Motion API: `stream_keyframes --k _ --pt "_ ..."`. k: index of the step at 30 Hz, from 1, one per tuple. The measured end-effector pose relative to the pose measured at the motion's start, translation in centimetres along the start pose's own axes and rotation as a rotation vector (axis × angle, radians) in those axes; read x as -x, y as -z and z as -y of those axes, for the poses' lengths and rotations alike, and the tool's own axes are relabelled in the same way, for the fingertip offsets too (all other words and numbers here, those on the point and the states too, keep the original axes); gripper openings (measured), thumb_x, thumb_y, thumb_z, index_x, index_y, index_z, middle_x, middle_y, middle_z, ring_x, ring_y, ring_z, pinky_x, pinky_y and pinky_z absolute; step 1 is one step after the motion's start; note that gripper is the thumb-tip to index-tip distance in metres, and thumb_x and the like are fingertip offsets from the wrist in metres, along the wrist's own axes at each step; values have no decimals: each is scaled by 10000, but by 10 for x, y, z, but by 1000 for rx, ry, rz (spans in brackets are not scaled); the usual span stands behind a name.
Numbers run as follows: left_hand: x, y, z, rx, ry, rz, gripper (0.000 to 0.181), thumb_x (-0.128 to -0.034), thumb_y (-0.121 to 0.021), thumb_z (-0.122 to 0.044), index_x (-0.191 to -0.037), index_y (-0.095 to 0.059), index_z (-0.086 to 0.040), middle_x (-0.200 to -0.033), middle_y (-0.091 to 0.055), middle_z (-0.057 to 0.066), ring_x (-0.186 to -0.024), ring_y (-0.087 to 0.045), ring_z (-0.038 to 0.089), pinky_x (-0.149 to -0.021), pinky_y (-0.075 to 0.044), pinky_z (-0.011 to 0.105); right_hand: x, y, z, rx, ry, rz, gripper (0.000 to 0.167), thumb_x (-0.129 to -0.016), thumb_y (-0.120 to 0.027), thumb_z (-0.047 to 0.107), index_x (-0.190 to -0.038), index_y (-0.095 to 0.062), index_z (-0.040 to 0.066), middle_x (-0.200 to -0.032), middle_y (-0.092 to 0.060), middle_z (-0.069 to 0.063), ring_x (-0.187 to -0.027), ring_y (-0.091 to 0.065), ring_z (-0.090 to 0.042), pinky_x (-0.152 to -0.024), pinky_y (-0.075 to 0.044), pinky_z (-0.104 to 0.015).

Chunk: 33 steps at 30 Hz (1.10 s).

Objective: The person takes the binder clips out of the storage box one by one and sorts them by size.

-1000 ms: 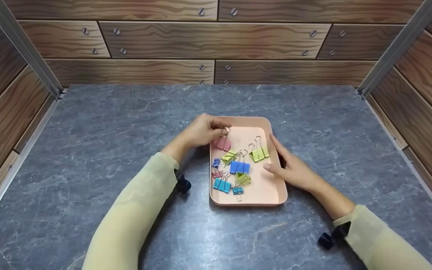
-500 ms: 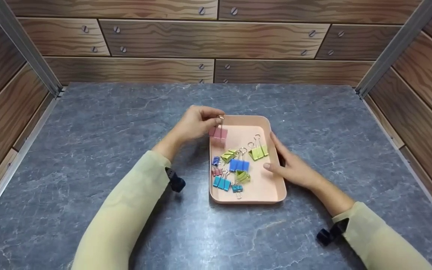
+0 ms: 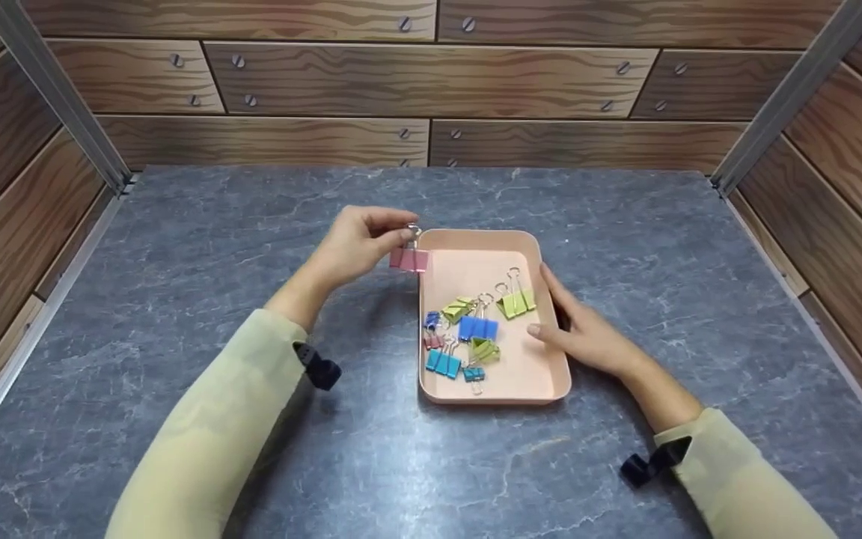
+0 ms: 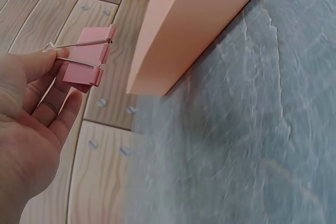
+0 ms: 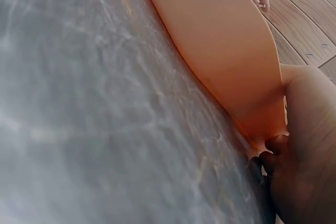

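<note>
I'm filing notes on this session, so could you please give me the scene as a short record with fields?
Left hand: pinches a pink clip by its wire handles
Pink clip: raised, near the tray's left rim
Right hand: at the tray's right side, thumb over the rim
Tray: peach, on a gray table
Inside tray: three green clips, large blue clip, small blue clip, small red clip, large teal clip, small teal clip

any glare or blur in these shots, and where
Head view: bright glare on the tabletop on the near side of the tray; left wrist view: pink binder clip fairly crisp, tabletop soft; right wrist view: tabletop badly blurred, right hand's fingers in dark shadow.
</note>
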<state>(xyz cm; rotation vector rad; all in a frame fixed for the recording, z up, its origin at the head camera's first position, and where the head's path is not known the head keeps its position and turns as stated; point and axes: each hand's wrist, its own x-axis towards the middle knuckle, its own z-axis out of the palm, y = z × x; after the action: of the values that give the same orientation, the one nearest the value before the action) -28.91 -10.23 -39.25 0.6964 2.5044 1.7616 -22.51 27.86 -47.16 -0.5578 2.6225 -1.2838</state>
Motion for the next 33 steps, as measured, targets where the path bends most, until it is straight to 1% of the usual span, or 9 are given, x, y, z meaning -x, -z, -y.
stream_keyframes --k 4,10,15,19,22,25,28,33 --pt "9 14 -3 -13 -2 -30 252 -1033 -700 -72 -1273 -758 -20 -1167 -775 145 -983 -733 208 -824 -599 284 -1 1 -3 3 3 8 1002 -1006 -737 389 -1722 -57 224 -1742 -158 -191 -1576 -205 -422 -1273 -166 -579" --pt "21 31 -4 -16 2 -43 255 -1035 -696 -66 -1277 -758 -18 -1170 -772 156 -982 -728 203 -804 -592 261 -1 4 -5 16 12 29 991 -1009 -731 396 -1721 -59 245 -1750 -140 -160 -1590 -181 -394 -1281 -139 -569" --pt "30 41 2 -28 26 -52 250 -1034 -699 -70 -1271 -764 -24 -1150 -778 142 -982 -733 230 -807 -602 286 -1 6 -6 19 28 41 975 -1017 -720 387 -1721 -61 241 -1754 -120 -160 -1597 -153 -398 -1282 -114 -577" --pt "34 47 10 -29 55 -66 253 -1032 -705 -76 -1271 -762 -19 -1147 -779 145 -979 -736 230 -820 -605 297 0 7 -5 16 28 40 973 -1017 -722 386 -1720 -60 266 -1755 -118 -157 -1598 -148 -395 -1283 -111 -575" --pt "35 50 18 -36 69 -86 252 -1023 -713 -65 -1262 -762 -2 -1140 -779 153 -953 -737 200 -809 -598 259 0 7 -5 13 28 38 971 -1017 -724 381 -1720 -65 266 -1756 -123 -154 -1599 -150 -387 -1283 -117 -572" --pt "35 50 27 -39 77 -101 243 -1011 -721 -46 -1241 -765 18 -1120 -780 170 -915 -727 165 -788 -587 229 1 6 -5 11 24 38 977 -1014 -729 375 -1721 -66 255 -1752 -136 -162 -1595 -163 -386 -1281 -132 -570" --pt "35 48 37 -38 99 -110 239 -1008 -720 -37 -1234 -766 27 -1106 -780 176 -888 -712 129 -774 -579 211 1 5 -5 12 28 39 988 -1009 -736 372 -1721 -63 241 -1749 -143 -174 -1591 -174 -393 -1280 -143 -569" --pt "31 41 50 -40 127 -113 254 -1011 -708 -29 -1250 -750 48 -1102 -780 180 -880 -705 103 -768 -574 202 -1 3 -5 29 46 43 994 -1007 -737 373 -1721 -61 226 -1748 -139 -178 -1589 -180 -402 -1280 -142 -572"
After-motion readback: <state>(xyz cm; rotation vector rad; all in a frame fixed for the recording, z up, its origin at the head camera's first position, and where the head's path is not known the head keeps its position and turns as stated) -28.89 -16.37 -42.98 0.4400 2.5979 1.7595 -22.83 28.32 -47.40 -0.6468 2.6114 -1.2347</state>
